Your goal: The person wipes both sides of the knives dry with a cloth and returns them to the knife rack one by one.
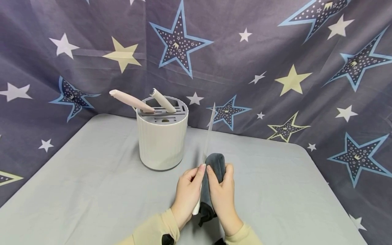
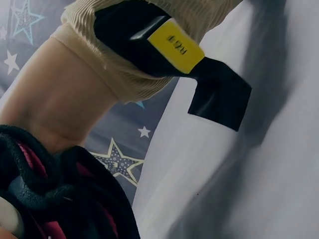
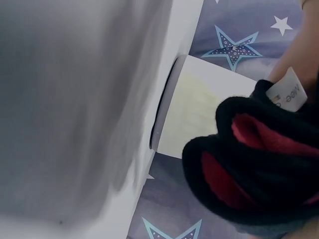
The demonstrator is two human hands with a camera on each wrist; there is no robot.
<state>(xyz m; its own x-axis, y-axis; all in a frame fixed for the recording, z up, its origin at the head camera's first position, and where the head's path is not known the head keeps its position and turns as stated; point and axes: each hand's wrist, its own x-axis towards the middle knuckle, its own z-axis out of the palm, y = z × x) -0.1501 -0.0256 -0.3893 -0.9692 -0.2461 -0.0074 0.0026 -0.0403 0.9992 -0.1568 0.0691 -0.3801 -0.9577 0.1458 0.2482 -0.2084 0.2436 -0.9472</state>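
In the head view my left hand [image 1: 187,192] holds a knife with a white handle [image 1: 196,207], its blade [image 1: 209,136] pointing up and away. Beside it, my right hand [image 1: 225,195] grips a folded dark grey cloth [image 1: 216,165] close along the knife. Both thumbs lie near the base of the blade. From the left wrist, the cloth's dark folds [image 2: 94,199] show pink inside, with a bit of the pale handle [image 2: 9,219] at the edge. The right wrist view shows the cloth's red inner side [image 3: 219,181] and a white tag [image 3: 289,92].
A white ribbed knife block [image 1: 162,146] stands left of the hands, holding a pink-handled knife [image 1: 131,100] and a beige-handled one [image 1: 163,101]. A pale grey cover [image 1: 92,190] lies over the table. Behind hangs a dark star-patterned curtain [image 1: 220,61].
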